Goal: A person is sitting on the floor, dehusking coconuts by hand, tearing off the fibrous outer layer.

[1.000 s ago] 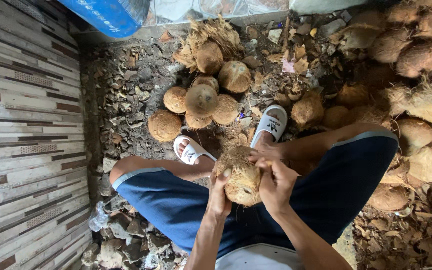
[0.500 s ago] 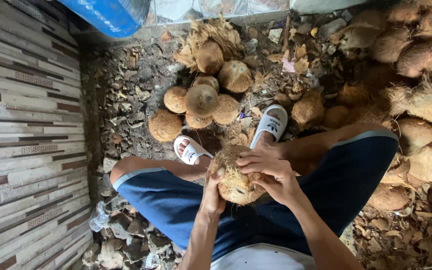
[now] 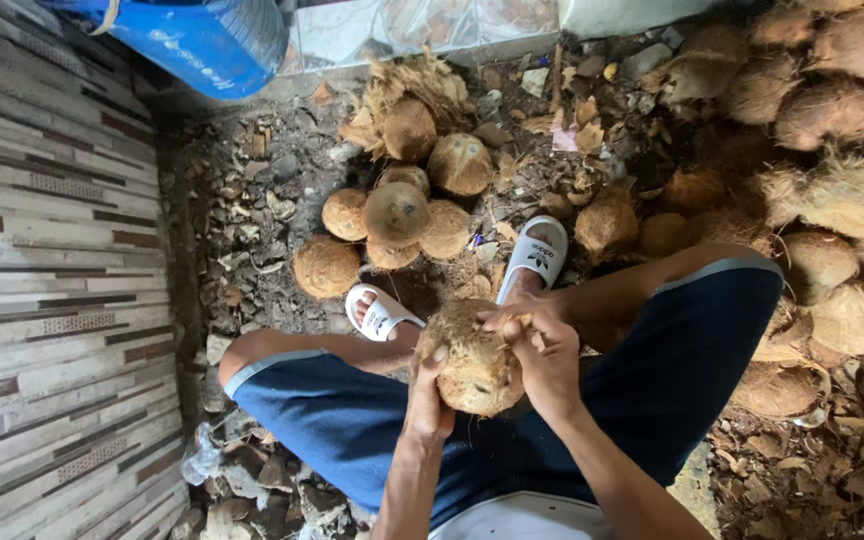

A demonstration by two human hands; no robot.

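Coconut: I see a brown, fibrous husked coconut [image 3: 472, 357] held up between the knees, just above the lap, in front of the blue shorts [image 3: 372, 430].
Left hand: my left hand [image 3: 430, 400] cups its lower left side from beneath, fingers closed against the husk, bearing the weight.
Right hand: my right hand [image 3: 542, 355] lies over its upper right side, thumb and fingers pinched on a tuft of fibre at the top edge.
Key relation: the coconut sits between both hands, touching each; its long axis I cannot tell, since it looks nearly round. The right hand is the one nearer the loose fibre at the top.
Feet: two white slide sandals [image 3: 537, 252], just beyond the coconut.
Cleaned heap: a cluster of smooth round coconuts [image 3: 397, 212] on the ground past the sandals.
Rough heap: shaggy coconuts [image 3: 832, 200] piled on the right, well apart from the cluster.
Container: a blue barrel [image 3: 207, 40] at the top left; only its outer wall shows, so I cannot tell its contents.
Ground: husk scraps [image 3: 252, 200] beside a tiled wall [image 3: 52, 300].
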